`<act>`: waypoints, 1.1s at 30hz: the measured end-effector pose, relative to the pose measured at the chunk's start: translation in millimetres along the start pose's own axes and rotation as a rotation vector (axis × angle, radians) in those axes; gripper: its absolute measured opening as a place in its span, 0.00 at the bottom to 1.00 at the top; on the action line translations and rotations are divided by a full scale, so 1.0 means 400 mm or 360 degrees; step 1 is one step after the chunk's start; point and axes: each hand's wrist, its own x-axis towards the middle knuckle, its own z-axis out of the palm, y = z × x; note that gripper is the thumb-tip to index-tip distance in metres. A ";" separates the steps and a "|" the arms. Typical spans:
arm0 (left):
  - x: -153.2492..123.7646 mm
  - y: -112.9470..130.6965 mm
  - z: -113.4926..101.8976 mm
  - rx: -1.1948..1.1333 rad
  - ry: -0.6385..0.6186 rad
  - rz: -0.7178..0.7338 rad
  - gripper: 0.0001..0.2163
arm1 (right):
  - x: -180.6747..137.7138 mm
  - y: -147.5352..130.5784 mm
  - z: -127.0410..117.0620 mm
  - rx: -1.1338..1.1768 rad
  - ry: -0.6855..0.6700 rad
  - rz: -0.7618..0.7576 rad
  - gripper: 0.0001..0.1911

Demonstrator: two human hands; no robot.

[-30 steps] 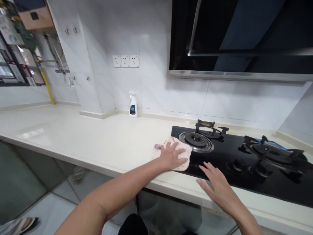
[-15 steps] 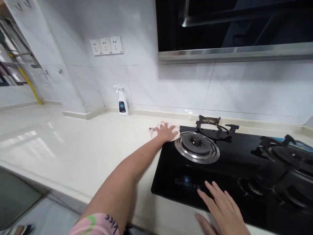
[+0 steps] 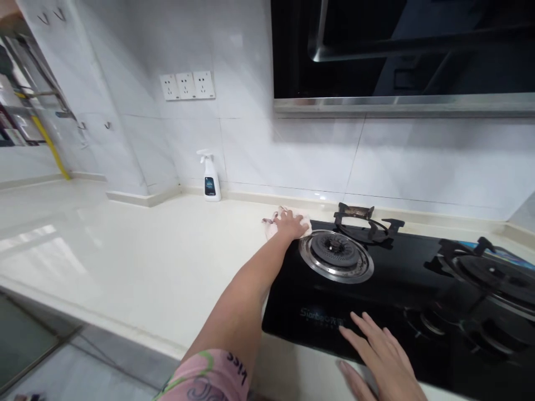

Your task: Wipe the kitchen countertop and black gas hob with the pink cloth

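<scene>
My left hand (image 3: 289, 224) reaches forward and presses on a pale pink-white cloth (image 3: 270, 228), its fingers bent over it. The cloth lies at the back left corner of the black glass gas stove (image 3: 292, 301), partly on the countertop and partly at the stove's edge. Part of it is hidden beneath my palm. Close to its right is a round burner (image 3: 336, 253) with a steel ring and no pan support on it. Near the stove's front edge, my right hand (image 3: 382, 356) is open with fingers spread and holds nothing. Whether it touches the glass I cannot tell.
A white spray bottle (image 3: 211, 181) stands against the tiled wall by the pillar. A black pan support (image 3: 368, 225) rests behind the burner, and another burner (image 3: 493, 273) is on the right. The range hood (image 3: 397, 106) hangs above. Pale countertop (image 3: 137, 262) stretches left.
My left hand and the cloth have shifted slightly to the right. My right hand is nearly in the same place. The view has tilted up a little.
</scene>
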 end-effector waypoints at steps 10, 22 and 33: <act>-0.207 -0.175 -0.080 0.0108 0.0068 -0.0003 0.25 | 0.011 0.026 -0.007 0.0158 -0.0239 0.0222 0.25; -0.777 -0.302 -0.184 0.0167 0.0081 0.0742 0.20 | 0.016 -0.027 -0.037 0.0248 -0.0266 0.0403 0.29; -0.420 -0.283 -0.127 0.0124 -0.0088 0.0497 0.25 | -0.020 0.019 -0.005 0.0148 -0.0080 0.0142 0.31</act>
